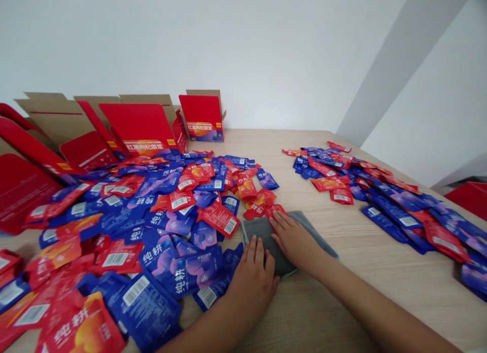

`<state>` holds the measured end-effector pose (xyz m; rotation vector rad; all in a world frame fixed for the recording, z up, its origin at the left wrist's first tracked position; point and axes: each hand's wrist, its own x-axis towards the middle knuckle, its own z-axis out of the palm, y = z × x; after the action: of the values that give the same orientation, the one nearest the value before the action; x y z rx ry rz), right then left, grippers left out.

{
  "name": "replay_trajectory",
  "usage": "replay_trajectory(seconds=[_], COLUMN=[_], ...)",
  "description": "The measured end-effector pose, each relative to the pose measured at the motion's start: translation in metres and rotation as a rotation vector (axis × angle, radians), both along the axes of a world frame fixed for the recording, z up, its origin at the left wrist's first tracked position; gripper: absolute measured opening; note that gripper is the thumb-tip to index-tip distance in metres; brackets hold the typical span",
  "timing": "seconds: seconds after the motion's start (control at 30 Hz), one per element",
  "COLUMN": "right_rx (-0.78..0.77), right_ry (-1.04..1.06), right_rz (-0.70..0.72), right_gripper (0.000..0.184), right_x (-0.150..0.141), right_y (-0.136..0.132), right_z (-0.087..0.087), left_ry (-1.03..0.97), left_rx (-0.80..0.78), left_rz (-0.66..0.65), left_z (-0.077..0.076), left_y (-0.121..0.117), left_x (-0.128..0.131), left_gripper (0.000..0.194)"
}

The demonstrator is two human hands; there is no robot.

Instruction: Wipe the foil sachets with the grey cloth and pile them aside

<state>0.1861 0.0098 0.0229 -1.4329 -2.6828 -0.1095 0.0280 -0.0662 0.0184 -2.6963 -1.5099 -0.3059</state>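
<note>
A grey cloth (pixel 310 230) lies on the wooden table (pixel 342 292) in front of me. My left hand (pixel 251 278) rests flat on the cloth's near left part, fingers together and stretched out. My right hand (pixel 292 237) lies flat across the cloth's middle, its fingertips touching a red sachet (pixel 274 209) at the cloth's far edge. A large heap of red and blue sachets (pixel 152 226) spreads to the left, right up against the cloth and my left hand.
A second pile of red and blue sachets (pixel 380 196) lies at the right. Opened red cardboard boxes (pixel 140 127) stand along the back left, one small box (pixel 203 117) upright. A white wall is behind the table.
</note>
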Motion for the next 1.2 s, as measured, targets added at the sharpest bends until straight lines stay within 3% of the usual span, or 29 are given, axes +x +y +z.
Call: replay_trajectory(seconds=[0.23,0.37,0.47,0.53,0.63,0.7,0.87,1.2], right_rx=[-0.005,0.006,0.049,0.071,0.061,0.057,-0.023,-0.155], right_ry=[0.355,0.584,0.498,0.360,0.172,0.095,0.043,0.160], right_rz=[-0.055,-0.161,-0.168,-0.079,0.078,0.110,0.062,0.064], right_gripper=[0.075,0.064,0.052,0.048,0.051,0.058,0.062,0.051], right_x=[0.011,0.035,0.046,0.045,0.036,0.030,0.017,-0.018], right_y=[-0.002,-0.004,-0.017,-0.032,-0.050,-0.050,-0.007,0.100], right_z=[0.013,0.016,0.010,0.000,-0.017,-0.024,-0.016,0.002], left_ry=[-0.021,-0.014,-0.015,-0.023,-0.037,-0.042,-0.043,-0.034], left_rx=[-0.003,0.004,0.010,0.004,-0.009,0.006,0.101,0.274], left_rz=[0.001,-0.004,-0.005,-0.007,-0.020,-0.027,-0.041,-0.120], left_z=[-0.002,0.000,0.000,-0.002,-0.007,-0.011,-0.017,-0.034], left_y=[0.000,-0.001,-0.001,-0.001,0.000,0.002,0.005,0.014], left_x=[0.000,-0.001,-0.002,-0.003,-0.004,-0.004,-0.006,-0.016], left_gripper=[0.044,0.046,0.046,0.045,0.044,0.042,0.038,0.045])
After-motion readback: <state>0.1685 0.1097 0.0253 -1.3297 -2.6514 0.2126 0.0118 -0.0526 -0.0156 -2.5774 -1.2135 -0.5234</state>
